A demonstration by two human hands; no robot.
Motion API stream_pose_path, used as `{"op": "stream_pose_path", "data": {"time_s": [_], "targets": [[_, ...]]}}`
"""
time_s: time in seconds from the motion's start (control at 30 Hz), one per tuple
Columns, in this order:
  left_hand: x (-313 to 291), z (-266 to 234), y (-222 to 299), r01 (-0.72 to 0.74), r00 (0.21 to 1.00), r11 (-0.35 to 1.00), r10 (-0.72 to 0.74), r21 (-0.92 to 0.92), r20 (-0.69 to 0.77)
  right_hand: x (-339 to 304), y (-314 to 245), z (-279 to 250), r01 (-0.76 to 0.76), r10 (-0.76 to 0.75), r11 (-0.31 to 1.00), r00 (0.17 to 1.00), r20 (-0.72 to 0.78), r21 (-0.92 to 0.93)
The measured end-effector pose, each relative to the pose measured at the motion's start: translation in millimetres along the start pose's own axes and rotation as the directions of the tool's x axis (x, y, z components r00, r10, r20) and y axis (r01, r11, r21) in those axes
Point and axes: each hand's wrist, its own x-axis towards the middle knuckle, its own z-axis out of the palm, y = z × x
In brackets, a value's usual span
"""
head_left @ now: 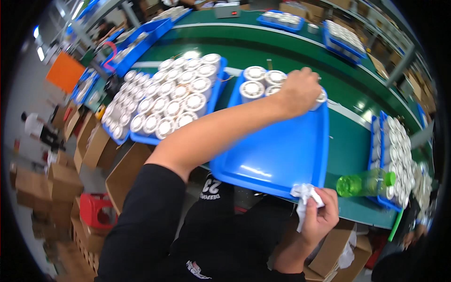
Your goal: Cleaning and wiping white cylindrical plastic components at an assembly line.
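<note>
My left arm reaches across the blue tray to its far right corner. There my left hand is closed, with its fingers curled down around a white cylinder that is mostly hidden behind it. A few more white cylinders with ringed round tops stand upright in the tray's far left corner. At the near right corner, my right hand pinches a crumpled white cloth or tissue close to the tray's rim.
Left of the tray, another blue tray is packed with white cylinders. A green bottle lies on the right beside filled blue trays. Behind runs a green conveyor with more trays. Cardboard boxes and a red stool stand at left.
</note>
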Motion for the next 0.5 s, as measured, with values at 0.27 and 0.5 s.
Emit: {"op": "stream_pose_path", "data": {"time_s": [0.27,0.5], "targets": [[-49.8,-83.9,-44.0,0.094,0.994,0.985,-0.085,-0.143,0.066,-8.2,-3.6,2.5,0.06,-0.059,0.998,0.995,0.082,-0.004],[-176.1,-226.4,-102.2,0.341,0.724,0.94,-0.282,0.028,0.629,-25.5,4.9,29.5,-0.047,0.036,0.986,0.997,0.068,0.163]]}}
